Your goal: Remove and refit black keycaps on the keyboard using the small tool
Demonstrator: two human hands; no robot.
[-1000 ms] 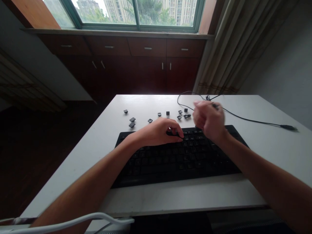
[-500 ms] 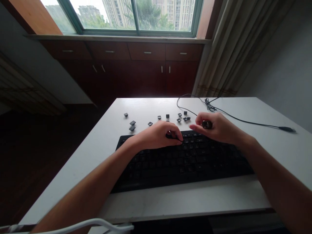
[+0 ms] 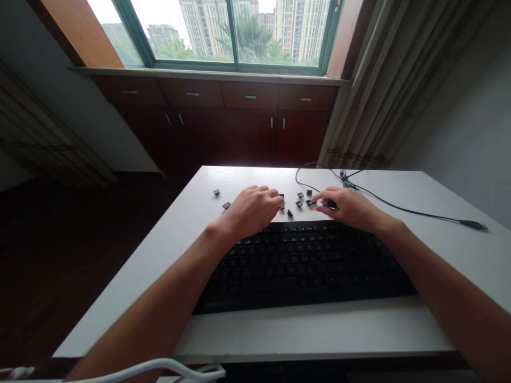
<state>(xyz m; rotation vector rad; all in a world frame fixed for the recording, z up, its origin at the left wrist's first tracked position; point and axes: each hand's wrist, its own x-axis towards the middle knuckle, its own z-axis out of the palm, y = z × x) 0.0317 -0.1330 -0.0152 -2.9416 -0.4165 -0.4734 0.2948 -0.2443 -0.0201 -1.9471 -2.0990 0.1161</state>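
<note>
A black keyboard (image 3: 275,284) lies across the white table, with some lighter spots among its keys. My left hand (image 3: 255,210) is above its back edge, fingers curled downward. Right at those fingertips is a black keycap (image 3: 281,200); whether they grip anything is hidden. A tilted keycap (image 3: 289,213) lies just right of them. My right hand (image 3: 348,206) reaches in from the right, thumb and forefinger apart near another keycap (image 3: 310,202). Its other fingers curl around a small dark object (image 3: 329,203) that I cannot make out.
More loose keycaps lie behind the keyboard, such as one (image 3: 216,192) at the left. A black cable (image 3: 423,214) with a plug runs over the table's right side. A white cord (image 3: 151,364) crosses the near edge. Cabinets (image 3: 223,133) stand beyond.
My left hand has left the keys and moved back to the loose keycaps. A tilted keycap now shows beside it. My right thumb and forefinger have reached toward a keycap. The view has shifted slightly.
</note>
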